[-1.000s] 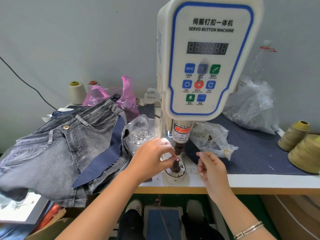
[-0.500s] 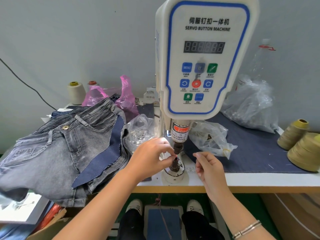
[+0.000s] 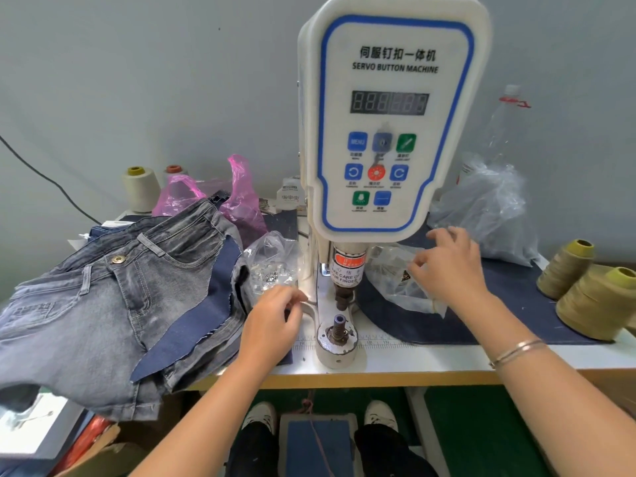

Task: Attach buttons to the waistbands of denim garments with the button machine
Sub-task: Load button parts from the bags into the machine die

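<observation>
Both hands have left the lower die. The left hand (image 3: 272, 321) has drawn back toward 9 o'clock of the white servo button machine (image 3: 392, 125) and now sits just beside the clear plastic bag of small metal parts (image 3: 272, 266); its fingertips are drawn together, but motion blur hides whether they pinch anything, so I cannot tell. The right hand (image 3: 447, 266) has lifted toward 2 o'clock and hovers over the crumpled clear bag with a dark label (image 3: 395, 280), fingers spread and slightly bent, holding nothing that shows.

With the hands away, the round lower die with a purple-tipped post (image 3: 339, 330) is uncovered at the machine's foot, directly below the dark punch (image 3: 344, 297). Whether a button part sits on the post is too small to make out.

The grey denim jeans (image 3: 103, 297) lie heaped at 9 o'clock of the machine, unmoved, a brass button (image 3: 118, 259) on the waistband; their lower edge hangs off the white table (image 3: 430, 359). A dark blue denim scrap (image 3: 203, 311) lies across them. Two olive thread cones (image 3: 585, 287) stand at 3 o'clock, cut off by the frame edge. The machine's display digits are unreadable.
</observation>
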Available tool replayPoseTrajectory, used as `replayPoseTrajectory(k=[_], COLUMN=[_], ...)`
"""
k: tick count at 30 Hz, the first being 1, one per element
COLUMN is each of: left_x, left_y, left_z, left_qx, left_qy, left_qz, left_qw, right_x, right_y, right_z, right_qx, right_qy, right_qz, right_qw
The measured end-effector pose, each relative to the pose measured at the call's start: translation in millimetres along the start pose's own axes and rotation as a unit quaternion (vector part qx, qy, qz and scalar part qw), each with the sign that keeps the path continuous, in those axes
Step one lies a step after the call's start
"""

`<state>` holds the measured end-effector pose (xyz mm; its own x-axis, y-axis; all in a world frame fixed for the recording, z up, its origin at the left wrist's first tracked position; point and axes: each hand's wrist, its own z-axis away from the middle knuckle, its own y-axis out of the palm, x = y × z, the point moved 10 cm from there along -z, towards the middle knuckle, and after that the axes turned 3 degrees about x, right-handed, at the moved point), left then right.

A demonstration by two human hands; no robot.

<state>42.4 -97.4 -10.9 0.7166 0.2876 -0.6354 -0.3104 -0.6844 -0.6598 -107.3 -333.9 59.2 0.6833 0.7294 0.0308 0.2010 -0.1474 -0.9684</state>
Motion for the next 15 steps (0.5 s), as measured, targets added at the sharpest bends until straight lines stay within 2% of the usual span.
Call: replayPoseTrajectory(k=[2,4,9,15], left_x=[2,4,3,10], left_y=[-1,-1,1,3], left_z=[0,1,2,-1], left_qx=[-0.004,-0.001,0.009,0.011], left_qy=[-0.002,-0.003,0.005,-0.012], left_qz=[-0.002,-0.004,-0.015,-0.013], left_qw=[1.0,1.0,1.0,1.0], right_x=[5,10,29,36], right_y=[27,47,62,60], right_z=[-15,-23,-28,-26], right_qx=[0.078,0.106,0.088,0.067], right_qy=[-0.023,-0.035,-0.047,-0.046], right_qz=[0.134,0.198,0.257,0.268], right_qw=[0.988,0.974,0.961,0.96])
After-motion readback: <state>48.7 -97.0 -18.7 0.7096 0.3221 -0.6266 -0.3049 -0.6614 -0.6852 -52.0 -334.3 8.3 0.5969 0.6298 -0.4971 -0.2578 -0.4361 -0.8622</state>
